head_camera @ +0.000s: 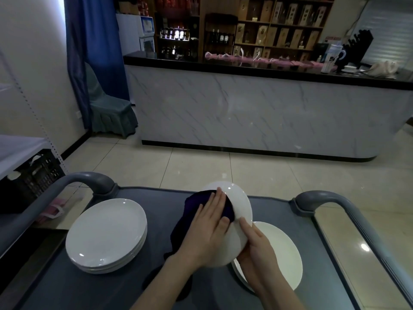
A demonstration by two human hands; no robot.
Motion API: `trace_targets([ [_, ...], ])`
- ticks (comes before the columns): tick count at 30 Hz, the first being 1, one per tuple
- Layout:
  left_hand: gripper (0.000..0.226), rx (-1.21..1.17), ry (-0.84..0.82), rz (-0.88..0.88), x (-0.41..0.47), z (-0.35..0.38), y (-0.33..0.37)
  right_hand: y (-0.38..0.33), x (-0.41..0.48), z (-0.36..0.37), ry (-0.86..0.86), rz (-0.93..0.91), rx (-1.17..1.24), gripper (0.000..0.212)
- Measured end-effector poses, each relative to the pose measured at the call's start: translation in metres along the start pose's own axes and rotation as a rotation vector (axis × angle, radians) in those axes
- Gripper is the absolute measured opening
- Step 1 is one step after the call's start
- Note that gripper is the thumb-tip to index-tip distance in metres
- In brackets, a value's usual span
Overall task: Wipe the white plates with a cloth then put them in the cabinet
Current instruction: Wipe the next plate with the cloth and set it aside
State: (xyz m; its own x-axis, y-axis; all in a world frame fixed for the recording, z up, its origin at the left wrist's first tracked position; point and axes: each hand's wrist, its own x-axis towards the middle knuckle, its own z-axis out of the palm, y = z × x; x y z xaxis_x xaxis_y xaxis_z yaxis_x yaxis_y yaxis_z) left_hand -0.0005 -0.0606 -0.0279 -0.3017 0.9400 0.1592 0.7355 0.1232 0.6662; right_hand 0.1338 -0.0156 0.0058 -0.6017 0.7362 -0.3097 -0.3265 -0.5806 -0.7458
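The left hand (207, 227) lies flat on a dark cloth (196, 202). Its fingers (218, 202) are straight and close together, pointing toward 12 o'clock, and they press the cloth against the face of a tilted white plate (240, 206). The forearm comes in from about 7 o'clock.

The right hand (259, 245) grips the same plate at its lower edge, at about 5 o'clock on the plate. The thumb (244, 227) lies along the rim and the other fingers curl behind, out of sight. The plate is held up on edge above the grey cart (165, 202), leaning toward 1 o'clock.

The loose end of the cloth hangs down under the left wrist onto the cart top. A stack of white plates (107, 233) sits on the cart at 9 o'clock from the held plate, apart from it. A second pile of plates (281, 253) lies at 5 o'clock, partly beneath the right hand. A marble-fronted counter (245, 113) stands across the floor at 12 o'clock.
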Motion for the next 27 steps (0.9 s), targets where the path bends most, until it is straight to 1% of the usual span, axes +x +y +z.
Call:
trace_targets([
  [3,0.061,-0.011,0.016,-0.051,0.000,-0.005,-0.018,-0.001,-0.003,-0.004,0.008,0.005,-0.012,0.042],
  [6,0.071,-0.072,0.037,-0.051,-0.016,0.001,-0.027,-0.005,-0.003,-0.007,0.008,0.011,0.024,0.041],
  [9,0.064,-0.089,0.062,-0.004,-0.041,0.018,-0.025,-0.010,-0.001,-0.010,0.020,-0.003,0.040,0.041],
  [11,0.063,-0.085,0.047,0.022,-0.054,0.031,-0.015,-0.013,0.001,-0.011,0.030,-0.028,0.024,0.042],
  [14,0.063,-0.024,0.038,0.045,-0.061,0.044,0.003,-0.013,0.001,-0.012,0.036,-0.024,0.025,0.037],
  [19,0.059,0.010,0.067,0.111,-0.037,0.033,0.024,-0.004,-0.005,-0.010,-0.011,-0.017,0.012,0.034],
  [22,0.056,0.028,0.064,0.118,-0.013,0.020,0.022,0.000,-0.007,-0.011,-0.001,-0.032,0.013,0.031],
  [27,0.057,0.020,0.079,0.036,0.004,0.011,-0.004,-0.002,-0.012,-0.019,-0.030,-0.001,-0.045,0.029],
])
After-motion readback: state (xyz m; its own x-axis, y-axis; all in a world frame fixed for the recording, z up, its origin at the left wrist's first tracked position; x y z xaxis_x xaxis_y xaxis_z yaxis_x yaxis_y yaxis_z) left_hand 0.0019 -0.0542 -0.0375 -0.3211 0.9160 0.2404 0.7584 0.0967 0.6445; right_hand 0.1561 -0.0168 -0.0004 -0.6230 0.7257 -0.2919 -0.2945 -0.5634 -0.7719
